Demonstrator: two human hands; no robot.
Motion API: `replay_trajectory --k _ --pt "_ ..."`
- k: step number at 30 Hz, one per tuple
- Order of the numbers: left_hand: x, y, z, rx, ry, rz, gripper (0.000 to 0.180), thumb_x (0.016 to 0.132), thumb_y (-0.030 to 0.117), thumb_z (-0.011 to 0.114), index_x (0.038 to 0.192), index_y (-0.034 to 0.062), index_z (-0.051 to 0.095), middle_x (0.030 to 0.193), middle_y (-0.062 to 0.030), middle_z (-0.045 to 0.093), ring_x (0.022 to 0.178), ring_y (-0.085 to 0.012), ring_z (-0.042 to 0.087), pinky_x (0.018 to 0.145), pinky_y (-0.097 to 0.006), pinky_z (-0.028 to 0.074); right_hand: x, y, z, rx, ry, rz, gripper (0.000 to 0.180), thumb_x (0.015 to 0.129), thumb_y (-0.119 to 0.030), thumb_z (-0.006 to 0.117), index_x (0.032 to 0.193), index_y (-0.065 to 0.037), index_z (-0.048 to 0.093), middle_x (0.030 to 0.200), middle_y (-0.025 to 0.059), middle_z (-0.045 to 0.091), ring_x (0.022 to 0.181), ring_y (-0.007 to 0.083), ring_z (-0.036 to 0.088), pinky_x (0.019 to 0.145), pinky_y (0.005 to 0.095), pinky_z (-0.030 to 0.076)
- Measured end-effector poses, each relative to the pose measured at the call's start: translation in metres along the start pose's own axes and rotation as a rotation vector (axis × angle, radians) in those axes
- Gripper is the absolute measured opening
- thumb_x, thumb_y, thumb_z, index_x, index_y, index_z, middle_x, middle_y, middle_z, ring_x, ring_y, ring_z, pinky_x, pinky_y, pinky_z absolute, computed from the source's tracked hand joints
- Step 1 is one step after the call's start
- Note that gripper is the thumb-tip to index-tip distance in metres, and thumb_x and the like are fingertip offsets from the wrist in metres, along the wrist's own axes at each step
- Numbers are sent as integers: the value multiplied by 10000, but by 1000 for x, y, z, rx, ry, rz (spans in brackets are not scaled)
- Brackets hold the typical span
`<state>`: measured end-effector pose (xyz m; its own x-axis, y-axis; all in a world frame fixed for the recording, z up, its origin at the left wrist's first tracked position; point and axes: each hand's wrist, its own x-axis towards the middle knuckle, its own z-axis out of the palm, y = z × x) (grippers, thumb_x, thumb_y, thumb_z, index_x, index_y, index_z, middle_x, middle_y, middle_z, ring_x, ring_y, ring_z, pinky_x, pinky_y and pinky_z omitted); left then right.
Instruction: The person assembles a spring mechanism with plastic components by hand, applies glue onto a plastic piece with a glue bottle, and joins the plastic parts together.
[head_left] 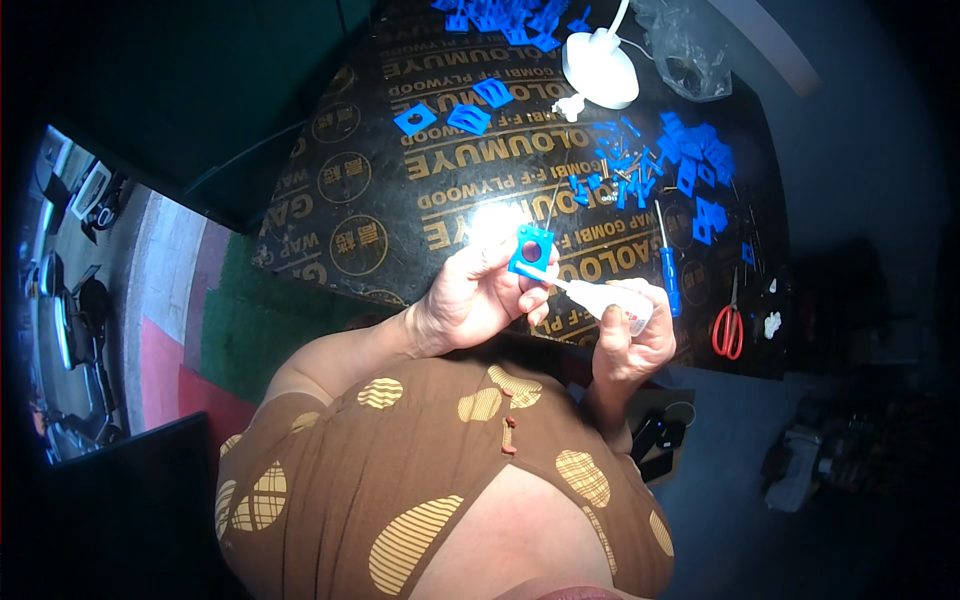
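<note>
Left of the screwdriver with the blue handle and thin metal shaft point(671, 280), the left hand point(465, 300) pinches a bright blue, square, seemingly plastic plate with a round hole point(529, 237) between thumb and fingers, the lower fingers loosely curled. Nearer the screwdriver, also to its left, the right hand point(640, 340) is wrapped around a white, seemingly soft plastic bottle with a slim nozzle point(600, 299); the nozzle tip is at the plate's lower part, though whether they touch I cannot tell. The plate looks light, stiff and smooth, likely slippery if wet, and best pinched by its outer edges, clear of the hole. The bottle looks light and yielding, best held by its body with gentle pressure, since the nozzle might bend.
</note>
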<state>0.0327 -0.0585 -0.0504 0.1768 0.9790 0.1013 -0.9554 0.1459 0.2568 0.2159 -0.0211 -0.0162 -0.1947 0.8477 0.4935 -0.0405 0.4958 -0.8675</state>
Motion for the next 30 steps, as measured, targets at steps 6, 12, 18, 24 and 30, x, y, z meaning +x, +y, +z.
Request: replay_trajectory --k 6,12,18,24,30 --pt "-2 0 -1 -4 11 -15 448 955 361 540 1188 -21 558 998 -124 596 759 -207 535 719 -408 465 2 6 2 -48 54 -84 261 848 -120 686 1028 47 596 874 69 630 665 73 544 563 197 431" --pt "0 2 -3 -2 -54 -18 399 969 353 519 1178 17 570 1054 -123 594 768 -210 536 722 -407 462 1 10 -4 167 61 7 230 822 -49 659 1023 45 601 886 64 632 724 81 546 659 208 432" --pt "-1 1 2 -2 8 3 429 955 361 561 1186 0 533 983 -113 605 776 -199 564 684 -381 474 -1 12 -15 169 52 37 221 813 -23 647 1019 46 606 915 64 640 772 80 549 728 212 446" --pt "-1 4 -1 12 -53 -23 352 976 343 518 1139 39 591 1074 -125 591 778 -217 541 667 -379 456 -2 9 -18 122 37 31 219 808 -14 637 1018 40 605 916 63 640 772 82 557 723 210 447" --pt "-2 1 -1 -32 -35 -3 360 978 342 515 1138 27 585 1073 -132 588 783 -221 548 663 -380 459 0 15 -12 8 95 -77 252 831 -119 677 998 46 588 846 90 632 617 86 540 539 191 413"
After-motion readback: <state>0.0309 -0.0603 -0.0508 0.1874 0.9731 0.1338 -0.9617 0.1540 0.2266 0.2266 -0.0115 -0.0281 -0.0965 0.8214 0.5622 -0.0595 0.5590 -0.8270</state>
